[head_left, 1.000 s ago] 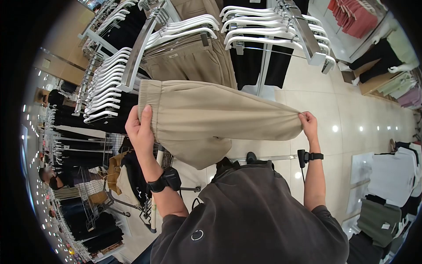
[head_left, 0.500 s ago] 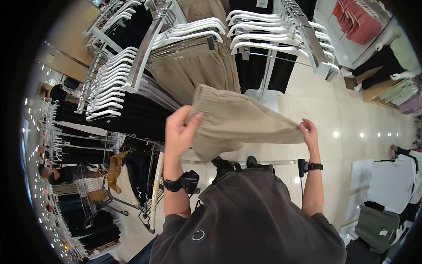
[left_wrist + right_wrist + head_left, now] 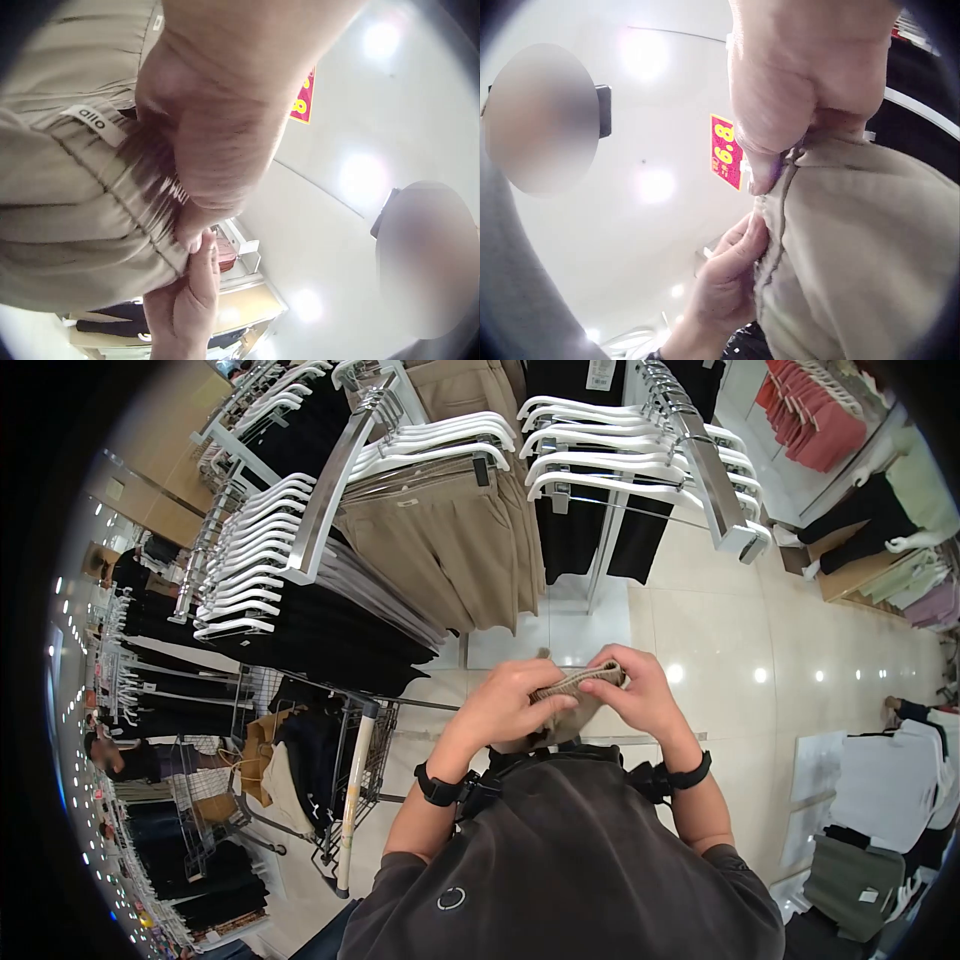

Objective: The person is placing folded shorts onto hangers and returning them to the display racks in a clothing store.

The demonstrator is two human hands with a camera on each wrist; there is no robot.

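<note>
Beige trousers with a gathered waistband hang between both hands, close to the torso. My left hand pinches one part of the waistband, and my right hand pinches it a short way to the right. In the left wrist view, the left hand grips the elastic beside a white label; the other hand's fingertips touch near its thumb. The right wrist view has the right hand holding the seamed edge of the fabric. The lower part of the garment is mostly hidden in the head view.
Beyond the hands stand racks with white hangers, beige trousers and black garments. A wire cart with clothes stands at the left. Folded white and green garments lie at the right, past the tiled floor.
Both hands have come together in front of the torso, the left moving right and down, the right moving left. The trousers, stretched out sideways before, are now bunched at the waistband between them.
</note>
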